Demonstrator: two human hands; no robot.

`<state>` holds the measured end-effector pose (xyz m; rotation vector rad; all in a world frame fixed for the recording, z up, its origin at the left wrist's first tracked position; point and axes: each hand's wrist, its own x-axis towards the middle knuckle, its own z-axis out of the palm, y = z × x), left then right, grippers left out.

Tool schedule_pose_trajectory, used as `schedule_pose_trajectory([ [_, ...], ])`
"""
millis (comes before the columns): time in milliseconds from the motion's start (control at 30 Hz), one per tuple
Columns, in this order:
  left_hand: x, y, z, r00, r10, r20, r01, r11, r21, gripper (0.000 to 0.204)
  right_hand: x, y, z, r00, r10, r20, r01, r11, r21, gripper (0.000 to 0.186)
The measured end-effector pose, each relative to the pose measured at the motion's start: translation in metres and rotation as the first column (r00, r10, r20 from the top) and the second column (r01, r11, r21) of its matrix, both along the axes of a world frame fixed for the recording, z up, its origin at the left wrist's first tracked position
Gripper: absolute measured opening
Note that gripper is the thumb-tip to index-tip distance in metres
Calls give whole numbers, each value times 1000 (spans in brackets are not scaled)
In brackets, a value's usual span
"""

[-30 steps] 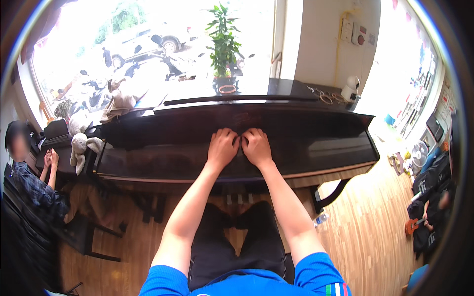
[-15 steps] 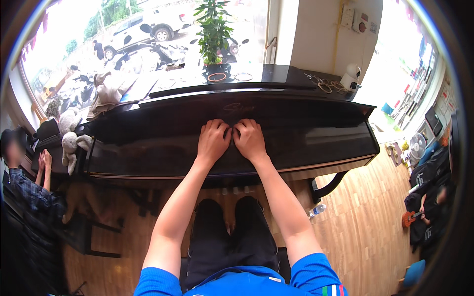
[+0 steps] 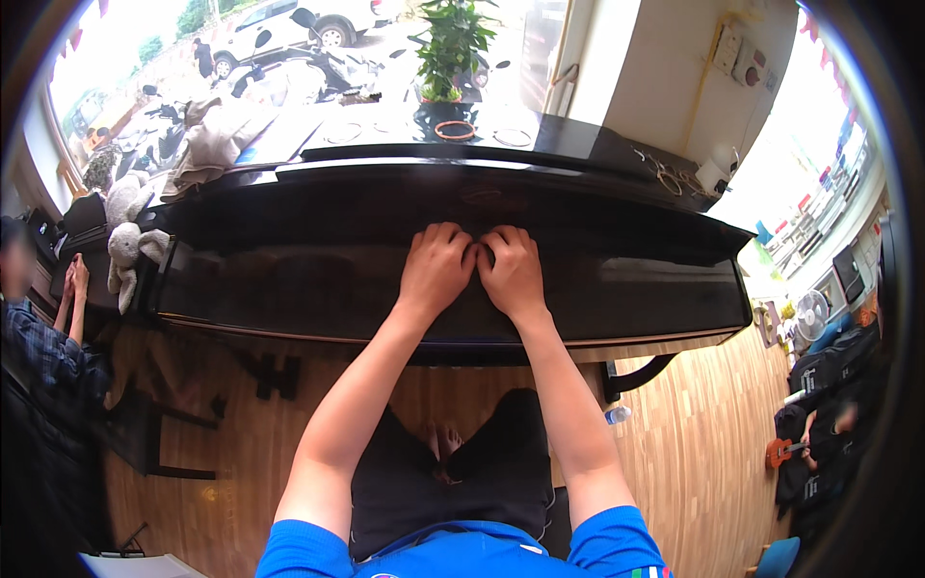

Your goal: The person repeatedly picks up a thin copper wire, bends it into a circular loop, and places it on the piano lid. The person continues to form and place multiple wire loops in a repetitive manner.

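Observation:
A glossy black upright piano (image 3: 318, 299) stands in front of me with its keyboard lid (image 3: 636, 299) down. My left hand (image 3: 440, 270) rests on that lid near the middle, palm down, its fingers arched forward. Close beside it, my right hand (image 3: 511, 273) lies in the same pose, with the two thumbs almost touching. Neither hand visibly holds anything. The fingertips are partly hidden behind the knuckles.
On the piano top are a red-brown ring (image 3: 455, 130), cables (image 3: 667, 178), a white camera-like device (image 3: 713, 175) and cloth (image 3: 217, 140). A plush toy (image 3: 127, 252) sits at the left end, near another person (image 3: 48, 347). A bottle (image 3: 618, 414) stands on the floor.
The view has shifted, so hands and piano appear moved. Both hands stay on the lid, thumbs close together. My knees have spread apart, and my feet show between them.

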<state>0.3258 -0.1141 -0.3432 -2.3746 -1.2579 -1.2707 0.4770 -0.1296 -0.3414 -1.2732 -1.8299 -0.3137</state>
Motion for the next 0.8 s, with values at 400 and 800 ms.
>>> schedule_pose_trajectory([
  [400, -4, 2, -4, 999, -35, 31, 34, 999, 14, 17, -1, -3, 0, 1000, 5, 14, -6, 1000, 27, 11],
  [800, -1, 0, -1, 999, -36, -9, 36, 999, 21, 16, 1, -9, 0, 999, 28, -29, -27, 999, 25, 10],
])
